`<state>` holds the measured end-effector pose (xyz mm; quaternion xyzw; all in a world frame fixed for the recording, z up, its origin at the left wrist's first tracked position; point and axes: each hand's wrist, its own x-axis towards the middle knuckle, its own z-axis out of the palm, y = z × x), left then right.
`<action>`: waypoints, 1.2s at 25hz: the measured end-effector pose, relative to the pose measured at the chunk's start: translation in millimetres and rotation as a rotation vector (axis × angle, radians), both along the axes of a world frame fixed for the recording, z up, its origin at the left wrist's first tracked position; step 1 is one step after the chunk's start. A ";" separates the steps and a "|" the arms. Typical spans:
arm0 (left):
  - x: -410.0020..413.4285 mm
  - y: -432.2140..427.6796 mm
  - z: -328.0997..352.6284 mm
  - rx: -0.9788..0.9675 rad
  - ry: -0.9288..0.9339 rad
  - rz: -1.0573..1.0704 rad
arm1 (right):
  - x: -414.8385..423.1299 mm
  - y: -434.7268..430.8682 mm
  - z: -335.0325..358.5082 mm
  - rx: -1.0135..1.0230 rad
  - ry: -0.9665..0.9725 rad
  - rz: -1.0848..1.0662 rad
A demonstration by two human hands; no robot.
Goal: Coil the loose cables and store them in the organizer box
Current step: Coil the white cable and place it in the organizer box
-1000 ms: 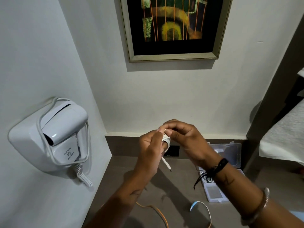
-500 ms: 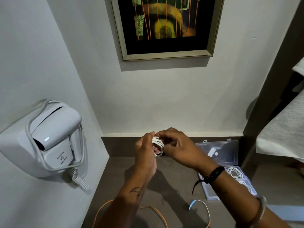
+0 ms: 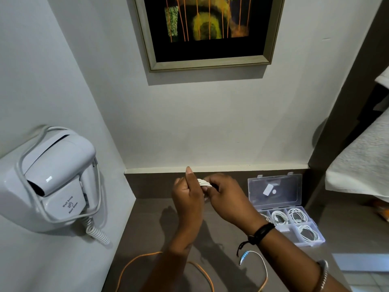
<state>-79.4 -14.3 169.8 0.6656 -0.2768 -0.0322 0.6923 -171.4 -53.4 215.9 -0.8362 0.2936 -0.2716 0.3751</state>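
A small white cable coil [image 3: 203, 183] is pinched between my left hand [image 3: 188, 196] and my right hand [image 3: 226, 200], held above the brown counter [image 3: 147, 228]; most of it is hidden by my fingers. The clear plastic organizer box [image 3: 294, 226] stands open at the right, lid propped against the wall, with white coiled cables in several compartments. An orange cable [image 3: 134, 264] lies loose on the counter under my left forearm. A white cable with a blue plug [image 3: 245, 255] lies under my right wrist.
A white wall-mounted hair dryer [image 3: 54, 182] with a spiral cord juts out from the left wall. A framed picture [image 3: 208, 32] hangs above. A white towel [image 3: 362, 163] overhangs at the right, close to the box.
Both hands have dropped lower toward the counter with the white coil; the dangling plug end seen a second ago is now tucked in. The view tilted down, showing more of the box.
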 end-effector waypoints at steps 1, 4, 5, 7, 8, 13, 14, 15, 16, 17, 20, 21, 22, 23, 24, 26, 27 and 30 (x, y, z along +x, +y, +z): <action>0.9 -0.8 -3.0 -0.018 0.054 -0.038 | 1.6 -0.2 -3.1 0.120 -0.030 -0.020; 2.7 -1.3 -11.4 -0.035 0.074 -0.166 | 0.0 -6.7 -8.3 0.619 -0.209 -0.065; 5.4 -1.0 -14.3 -0.013 0.018 -0.184 | 0.2 -7.0 -11.2 0.682 -0.251 -0.078; 13.1 1.1 -21.6 0.030 -0.200 -0.182 | 3.2 -3.3 -18.8 0.560 -0.250 -0.143; 16.0 2.9 -24.6 0.050 -0.315 -0.175 | 6.6 1.1 -21.8 0.468 -0.246 -0.182; 19.8 7.5 -38.6 0.153 -0.478 -0.200 | 17.5 5.2 -27.8 0.646 -0.352 -0.282; 24.1 8.3 -44.2 0.158 -0.475 -0.221 | 17.0 2.8 -26.3 0.728 -0.318 -0.272; 29.1 10.0 -50.3 0.161 -0.470 -0.245 | 16.3 1.1 -25.4 0.787 -0.264 -0.260; 33.8 11.8 -55.6 0.161 -0.453 -0.273 | 16.1 0.6 -25.0 0.824 -0.208 -0.241; 37.5 12.9 -60.5 0.162 -0.421 -0.297 | 16.7 0.2 -25.9 0.848 -0.161 -0.221; 41.7 12.1 -70.4 0.174 -0.326 -0.326 | 17.1 -1.5 -32.9 0.896 -0.141 -0.171; 41.6 10.2 -71.7 0.186 -0.313 -0.324 | 15.3 -2.6 -36.3 0.891 -0.158 -0.147; 40.7 7.4 -73.5 0.201 -0.305 -0.326 | 11.9 -3.7 -39.6 0.873 -0.164 -0.122; 38.7 3.8 -76.4 0.215 -0.289 -0.340 | 6.5 -5.3 -43.9 0.837 -0.145 -0.103; 34.9 -0.6 -79.5 0.224 -0.260 -0.367 | 0.3 -7.4 -48.2 0.794 -0.115 -0.089; 22.5 -11.7 -88.1 0.225 -0.172 -0.427 | -15.3 -15.1 -59.9 0.668 -0.031 -0.092; 14.3 -17.7 -92.9 0.225 -0.123 -0.447 | -23.6 -19.5 -65.3 0.585 0.013 -0.114; -14.5 -42.4 -113.1 0.232 0.067 -0.514 | -51.5 -40.9 -81.0 0.394 0.122 -0.264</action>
